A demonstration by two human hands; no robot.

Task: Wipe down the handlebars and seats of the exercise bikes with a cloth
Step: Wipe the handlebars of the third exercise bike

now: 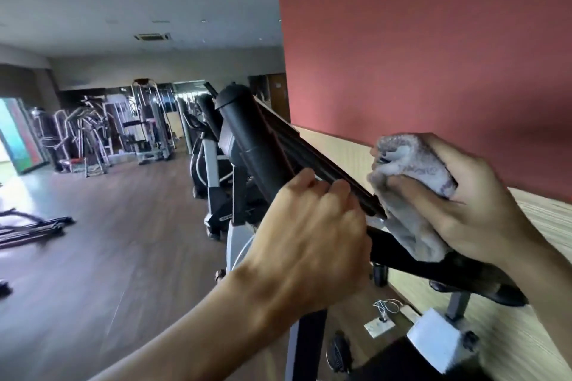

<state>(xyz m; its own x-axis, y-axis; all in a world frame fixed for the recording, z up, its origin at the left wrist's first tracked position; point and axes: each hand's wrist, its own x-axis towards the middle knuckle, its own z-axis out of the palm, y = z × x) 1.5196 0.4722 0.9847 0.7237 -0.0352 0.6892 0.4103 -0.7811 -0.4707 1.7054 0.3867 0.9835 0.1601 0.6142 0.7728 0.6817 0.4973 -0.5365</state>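
Observation:
A black exercise bike console and handlebar assembly (pixel 257 139) rises in front of me, slanting from upper left down to lower right. My left hand (pixel 309 232) is closed around the lower part of that black bar. My right hand (pixel 458 204) grips a bunched grey cloth (pixel 405 195) and presses it against the right end of the black bar (pixel 433 266). The cloth hangs down over the bar. No seat shows clearly in this view.
A red wall (pixel 418 40) with a pale wood panel (pixel 541 226) stands close on the right. More black bikes (pixel 204 145) line up behind. Weight machines (pixel 123 130) fill the far left. Dark wood floor (pixel 108 257) spreads to the left, with equipment (pixel 31 226) lying on it.

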